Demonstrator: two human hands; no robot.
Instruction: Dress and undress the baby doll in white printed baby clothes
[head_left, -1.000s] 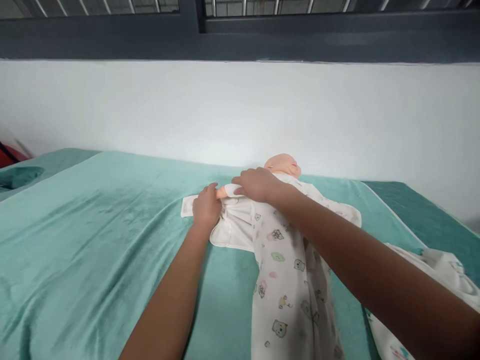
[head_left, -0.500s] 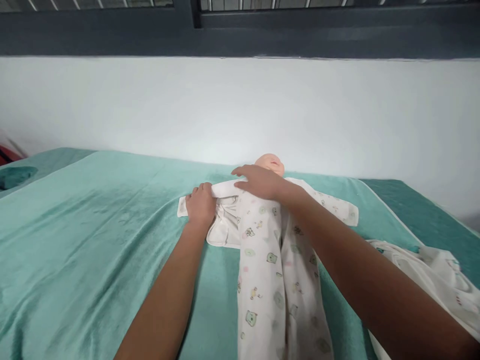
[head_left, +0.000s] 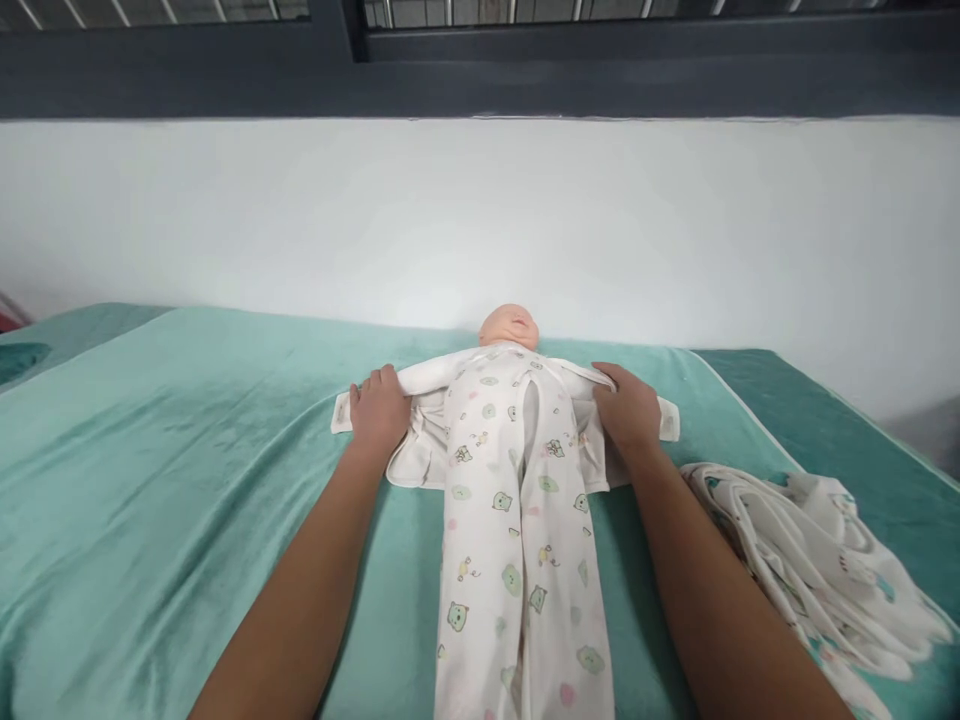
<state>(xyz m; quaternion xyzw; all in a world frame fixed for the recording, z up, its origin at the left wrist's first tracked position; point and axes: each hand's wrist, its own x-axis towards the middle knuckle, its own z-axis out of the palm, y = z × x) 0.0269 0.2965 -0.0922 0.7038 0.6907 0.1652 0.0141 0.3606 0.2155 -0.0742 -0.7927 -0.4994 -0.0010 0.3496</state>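
Note:
A baby doll (head_left: 510, 326) lies on its back, its head toward the wall. Over its body is a white baby garment (head_left: 487, 490) printed with green animals and pink spots, its long lower part split down the middle. White sleeves spread to both sides. My left hand (head_left: 380, 412) is wrapped round the sleeve on the left, and a cuff (head_left: 341, 412) sticks out beyond it. On the other side my right hand (head_left: 628, 405) has its fingers closed on the right sleeve, with the cuff partly behind the hand. The doll's arms are hidden.
A green cloth (head_left: 225, 480) with several creases covers the bed. White printed fabric (head_left: 825, 560) lies crumpled at the right, beside my right forearm. Behind the doll rises a white wall (head_left: 480, 210), below a dark window frame (head_left: 600, 75).
My right hand has moved right, from near the doll's neck and left shoulder area to the right sleeve, which it now grips. My left hand stays on the left sleeve. The view has shifted slightly.

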